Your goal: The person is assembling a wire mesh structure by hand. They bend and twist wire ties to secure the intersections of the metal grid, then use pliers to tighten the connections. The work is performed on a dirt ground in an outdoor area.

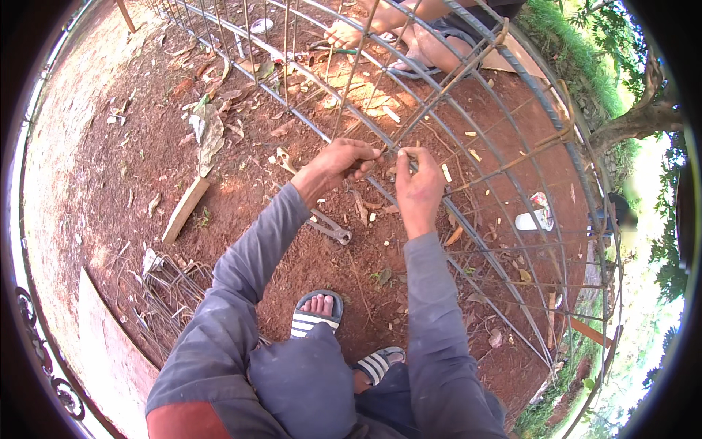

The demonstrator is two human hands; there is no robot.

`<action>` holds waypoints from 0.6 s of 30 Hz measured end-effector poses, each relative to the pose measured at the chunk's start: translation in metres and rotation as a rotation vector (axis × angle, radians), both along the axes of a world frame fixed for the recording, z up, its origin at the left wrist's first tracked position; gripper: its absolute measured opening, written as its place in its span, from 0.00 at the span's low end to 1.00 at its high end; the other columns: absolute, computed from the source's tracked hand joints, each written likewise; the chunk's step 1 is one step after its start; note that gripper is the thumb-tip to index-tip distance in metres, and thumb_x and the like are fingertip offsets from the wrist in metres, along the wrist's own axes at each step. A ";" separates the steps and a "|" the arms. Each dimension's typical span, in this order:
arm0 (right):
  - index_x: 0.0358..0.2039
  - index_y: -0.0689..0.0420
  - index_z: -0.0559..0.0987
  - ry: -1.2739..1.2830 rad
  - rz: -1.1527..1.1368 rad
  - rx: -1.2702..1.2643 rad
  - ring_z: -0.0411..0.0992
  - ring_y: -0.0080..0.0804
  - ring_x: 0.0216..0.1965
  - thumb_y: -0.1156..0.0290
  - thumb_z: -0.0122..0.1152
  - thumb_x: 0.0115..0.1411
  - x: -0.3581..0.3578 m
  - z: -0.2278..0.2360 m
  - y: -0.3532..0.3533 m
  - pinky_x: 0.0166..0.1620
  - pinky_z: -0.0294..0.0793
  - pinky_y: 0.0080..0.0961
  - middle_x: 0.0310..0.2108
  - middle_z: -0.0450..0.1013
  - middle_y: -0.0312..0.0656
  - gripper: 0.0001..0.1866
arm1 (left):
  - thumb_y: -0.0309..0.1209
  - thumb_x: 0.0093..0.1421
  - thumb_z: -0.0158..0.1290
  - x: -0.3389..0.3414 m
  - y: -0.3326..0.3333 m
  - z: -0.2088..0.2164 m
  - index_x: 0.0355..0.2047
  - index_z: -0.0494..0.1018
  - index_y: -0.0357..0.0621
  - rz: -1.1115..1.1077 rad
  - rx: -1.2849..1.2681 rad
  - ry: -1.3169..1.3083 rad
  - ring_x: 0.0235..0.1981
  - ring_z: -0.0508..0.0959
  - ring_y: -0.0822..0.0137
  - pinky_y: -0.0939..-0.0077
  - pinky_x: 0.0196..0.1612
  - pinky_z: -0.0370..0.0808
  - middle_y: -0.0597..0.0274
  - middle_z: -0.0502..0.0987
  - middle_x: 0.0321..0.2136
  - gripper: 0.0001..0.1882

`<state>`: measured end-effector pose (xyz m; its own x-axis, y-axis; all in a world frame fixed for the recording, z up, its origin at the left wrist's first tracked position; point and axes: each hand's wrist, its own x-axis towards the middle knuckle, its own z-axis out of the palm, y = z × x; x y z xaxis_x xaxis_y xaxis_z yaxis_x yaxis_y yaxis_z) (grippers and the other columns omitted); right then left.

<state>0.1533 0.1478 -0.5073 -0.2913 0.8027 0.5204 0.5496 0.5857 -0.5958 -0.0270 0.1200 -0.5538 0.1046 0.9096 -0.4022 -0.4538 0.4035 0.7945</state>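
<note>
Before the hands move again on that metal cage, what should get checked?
1. Left hand gripping at the bar crossing: ok.
2. Right hand pinching the thin tie wire: ok.
3. Both hands meet at the same joint of the rebar cage: ok.
4. Wire wrapped tight: cannot tell, fingers hide it.
5. Wrench lying on the dirt within reach: ok.
6. Feet covered near steel bars: not ok, open striped sandals.

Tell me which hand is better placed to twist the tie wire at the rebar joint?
Probably the left hand: its fist is closed on what looks like a tool at the rebar cage joint. The right hand only pinches the thin tie wire beside it.
</note>
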 end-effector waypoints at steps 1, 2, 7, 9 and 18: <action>0.34 0.59 0.77 -0.070 -0.047 0.025 0.76 0.47 0.33 0.70 0.60 0.61 -0.001 0.002 -0.004 0.35 0.73 0.39 0.31 0.76 0.48 0.06 | 0.32 0.64 0.55 -0.003 0.006 0.007 0.34 0.78 0.32 -0.027 0.023 0.166 0.15 0.68 0.78 0.82 0.17 0.61 0.69 0.73 0.17 0.12; 0.34 0.59 0.76 -0.138 -0.094 0.048 0.76 0.46 0.34 0.71 0.60 0.60 -0.001 0.004 -0.011 0.36 0.73 0.39 0.32 0.75 0.48 0.06 | 0.32 0.64 0.55 -0.006 0.012 0.014 0.32 0.79 0.33 -0.051 0.047 0.333 0.15 0.68 0.78 0.81 0.17 0.61 0.69 0.73 0.16 0.11; 0.40 0.59 0.76 0.051 -0.193 -0.295 0.76 0.42 0.32 0.67 0.60 0.63 -0.025 -0.028 -0.047 0.36 0.74 0.37 0.36 0.75 0.45 0.09 | 0.27 0.56 0.54 -0.003 0.017 0.046 0.29 0.81 0.38 -0.056 0.556 1.343 0.16 0.76 0.68 0.72 0.20 0.71 0.61 0.78 0.17 0.08; 0.38 0.58 0.76 0.338 -0.240 -0.329 0.76 0.38 0.35 0.69 0.59 0.63 -0.060 -0.095 -0.054 0.37 0.74 0.35 0.36 0.75 0.42 0.07 | 0.30 0.56 0.54 0.044 0.017 0.072 0.28 0.80 0.37 -0.184 0.433 1.605 0.20 0.81 0.58 0.64 0.27 0.78 0.52 0.80 0.20 0.09; 0.53 0.63 0.74 1.148 0.016 -1.077 0.77 0.28 0.40 0.64 0.52 0.70 -0.061 -0.081 -0.069 0.40 0.79 0.23 0.43 0.77 0.43 0.18 | 0.48 0.66 0.50 0.023 -0.019 0.085 0.27 0.75 0.34 -0.073 0.409 1.211 0.20 0.81 0.55 0.63 0.26 0.78 0.51 0.77 0.17 0.25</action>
<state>0.0926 0.0792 -0.5885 -0.1697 0.9284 -0.3306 -0.4734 -0.3710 -0.7989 -0.0042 0.1009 -0.4684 -0.0754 0.9967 0.0310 0.6555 0.0261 0.7548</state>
